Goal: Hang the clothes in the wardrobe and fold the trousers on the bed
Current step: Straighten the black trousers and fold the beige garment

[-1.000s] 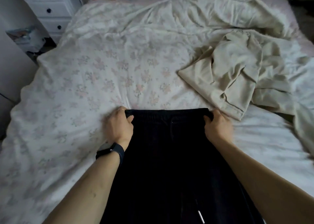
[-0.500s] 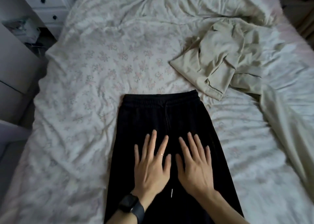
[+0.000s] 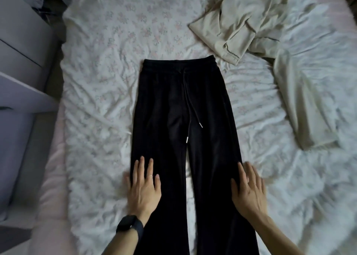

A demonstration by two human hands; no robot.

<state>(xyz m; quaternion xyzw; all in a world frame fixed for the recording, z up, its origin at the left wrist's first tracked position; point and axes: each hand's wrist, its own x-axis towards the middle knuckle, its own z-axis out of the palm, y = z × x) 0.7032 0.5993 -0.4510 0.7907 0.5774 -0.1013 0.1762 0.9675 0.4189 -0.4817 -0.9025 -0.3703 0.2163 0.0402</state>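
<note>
Under both palms, the black drawstring trousers (image 3: 181,104) lie spread front-up on the bed (image 3: 100,80), waistband at the far end from the grips and the drawstring (image 3: 190,102) trailing back toward them. A second ago both grips pinched the waistband corners, and half a second ago they lay side by side on the middle. Now they have slid down and apart, one to each leg. This looks like smoothing nearly done, so the fold itself has probably not begun. The left grip (image 3: 144,185) rests flat on the outer part of its leg, fingers straight and grasping nothing. The right grip (image 3: 248,189), slightly blurred, lies open along the other leg's outer edge. A crumpled beige garment (image 3: 237,22) waits beyond the right grip.
</note>
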